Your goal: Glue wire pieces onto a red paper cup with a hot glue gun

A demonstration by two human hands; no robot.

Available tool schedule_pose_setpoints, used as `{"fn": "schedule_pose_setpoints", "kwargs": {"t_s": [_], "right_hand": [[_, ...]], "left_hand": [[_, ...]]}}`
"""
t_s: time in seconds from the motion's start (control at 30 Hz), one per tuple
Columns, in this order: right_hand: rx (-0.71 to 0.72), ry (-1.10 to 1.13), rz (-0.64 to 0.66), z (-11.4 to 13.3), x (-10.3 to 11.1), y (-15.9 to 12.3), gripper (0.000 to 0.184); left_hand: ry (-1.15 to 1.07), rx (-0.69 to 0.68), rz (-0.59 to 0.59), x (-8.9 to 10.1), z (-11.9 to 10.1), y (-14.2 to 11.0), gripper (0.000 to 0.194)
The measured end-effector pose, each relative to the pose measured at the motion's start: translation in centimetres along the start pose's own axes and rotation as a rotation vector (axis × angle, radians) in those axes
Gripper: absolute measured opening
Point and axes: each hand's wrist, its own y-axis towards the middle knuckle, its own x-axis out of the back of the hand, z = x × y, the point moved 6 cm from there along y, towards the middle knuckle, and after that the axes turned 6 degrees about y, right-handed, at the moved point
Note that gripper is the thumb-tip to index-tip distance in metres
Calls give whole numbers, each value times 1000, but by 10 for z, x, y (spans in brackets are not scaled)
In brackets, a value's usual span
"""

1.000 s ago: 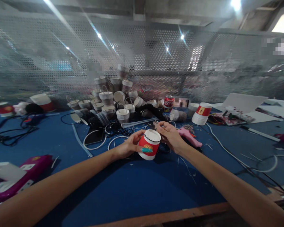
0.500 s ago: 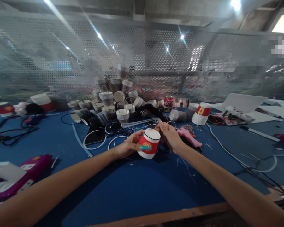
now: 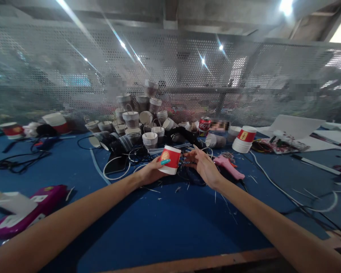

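My left hand [image 3: 151, 170] is closed round a red and white paper cup [image 3: 173, 157] with a gold emblem, its thumb with a turquoise nail lying across the front. The cup is held above the blue table, its mouth tipped slightly up. Just to the right of the cup, my right hand [image 3: 203, 165] has its fingers apart and bent toward the cup's side, with a small gap between. Dark thin cord shows near the cup's right edge; whether the fingers touch it I cannot make out. Behind the hands lie loops of black and white cord [image 3: 116, 178].
A pile of whitish handled cups [image 3: 130, 119] stands at the back. A pink glue gun [image 3: 229, 168] lies right of my right hand, near stacked paper cups [image 3: 243, 141] and a red soda can [image 3: 204, 125]. A purple object [image 3: 42, 201] is at the left.
The cup has turned in my left hand and moved up and slightly left, its emblem now further left. My right hand has come away from the cup's rim and its fingers have spread.
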Motion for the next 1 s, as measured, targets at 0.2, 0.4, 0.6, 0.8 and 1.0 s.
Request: {"fn": "schedule_pose_setpoints", "kwargs": {"t_s": [0.2,0.4,0.6,0.8,1.0], "right_hand": [[-27,-95,-14,-5,2,-1,33],[42,-215,-15,-3,5,0,33],[71,-292,-16,-1,1,-1,36],[169,-576,14,6,0,-3,38],[246,-1660,-548,64,28,-16,43]], "left_hand": [[24,-77,-65,-5,-11,1,48],[114,-130,-58,-6,-18,1,46],[85,-80,-81,-4,-14,-2,46],[97,-79,-110,-2,-10,-4,45],[80,-111,-215,7,-14,-1,51]]}}
